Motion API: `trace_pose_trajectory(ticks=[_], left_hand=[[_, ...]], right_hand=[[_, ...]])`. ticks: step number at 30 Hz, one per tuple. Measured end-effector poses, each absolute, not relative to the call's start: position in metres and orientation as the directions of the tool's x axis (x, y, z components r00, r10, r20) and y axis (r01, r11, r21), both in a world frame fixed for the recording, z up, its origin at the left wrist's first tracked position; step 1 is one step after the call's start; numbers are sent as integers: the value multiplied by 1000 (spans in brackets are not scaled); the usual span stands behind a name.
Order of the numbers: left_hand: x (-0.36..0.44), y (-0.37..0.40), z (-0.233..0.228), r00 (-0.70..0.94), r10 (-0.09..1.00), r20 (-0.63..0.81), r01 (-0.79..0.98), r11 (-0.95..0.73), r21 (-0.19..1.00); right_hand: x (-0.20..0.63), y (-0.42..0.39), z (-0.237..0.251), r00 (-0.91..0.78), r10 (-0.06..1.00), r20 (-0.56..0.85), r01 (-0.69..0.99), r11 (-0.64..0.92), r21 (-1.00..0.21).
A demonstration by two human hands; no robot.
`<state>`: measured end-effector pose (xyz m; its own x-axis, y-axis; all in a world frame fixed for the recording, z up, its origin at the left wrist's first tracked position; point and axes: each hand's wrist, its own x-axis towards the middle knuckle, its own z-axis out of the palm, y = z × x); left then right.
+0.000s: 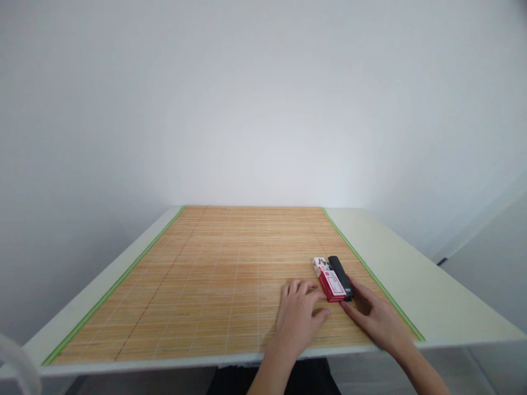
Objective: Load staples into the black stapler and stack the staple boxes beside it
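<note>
Red and white is the small card box (331, 284) that our fingers gather around, lying flat on the mat a little right of the middle, near the front edge. Our left hand (300, 317) rests palm down on the mat, its fingers (297, 288) loosely spread and pointing away from us, the index and thumb tips reaching to the near left side of the box; whether they actually touch it we cannot tell. Our right hand (375, 317) comes in from the right, fingers held together and laid flat, their tips at the near end of a black bar-shaped object (341, 276) that lies lengthwise against the right side of the box. Neither hand grips anything; both lie open on the surface. Just beyond the box a small white printed piece (320, 265) sticks out at its far end, touching it.

Outward from there, everything sits on a bamboo mat (214, 280) of thin tan slats edged with green tape (123, 277) along both sides. The mat covers most of a pale table (420, 285), whose bare margins show left and right. A plain white wall (263, 99) rises behind the table's far edge.
</note>
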<state>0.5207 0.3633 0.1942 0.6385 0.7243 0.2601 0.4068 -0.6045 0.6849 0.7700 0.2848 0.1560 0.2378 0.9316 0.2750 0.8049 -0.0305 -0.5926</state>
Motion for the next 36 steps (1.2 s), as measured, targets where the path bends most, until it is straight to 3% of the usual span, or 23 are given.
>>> trace_pose_trajectory(ticks=[5, 8, 11, 13, 16, 19, 26, 30, 36], left_hand=[[518, 359, 198, 643, 721, 258, 412, -609, 677], [494, 363, 195, 626, 737, 257, 440, -605, 664], [448, 379, 186, 520, 819, 241, 588, -548, 595], [415, 392, 179, 446, 865, 229, 701, -496, 513], [381, 404, 172, 427, 876, 223, 799, -481, 360], [373, 405, 167, 434, 868, 240, 840, -487, 238], [380, 397, 165, 420, 865, 274, 876, -465, 128], [385, 396, 166, 353, 894, 275, 910, -396, 120], [393, 395, 164, 289, 920, 263, 937, -328, 117]], right_hand=[[772, 284, 161, 229, 935, 270, 805, -26, -593], [761, 271, 176, 274, 898, 343, 809, -22, -587], [721, 258, 190, 376, 791, 483, 793, -5, -609], [680, 261, 192, 353, 791, 500, 772, 56, -634], [618, 286, 185, 49, 939, 341, 784, 175, -595], [577, 321, 176, -51, 970, 237, 864, 162, -477], [559, 347, 169, 110, 980, 163, 971, -71, -230], [559, 344, 167, 178, 971, 157, 970, -146, -196], [564, 346, 166, 158, 982, 102, 970, -135, -202]])
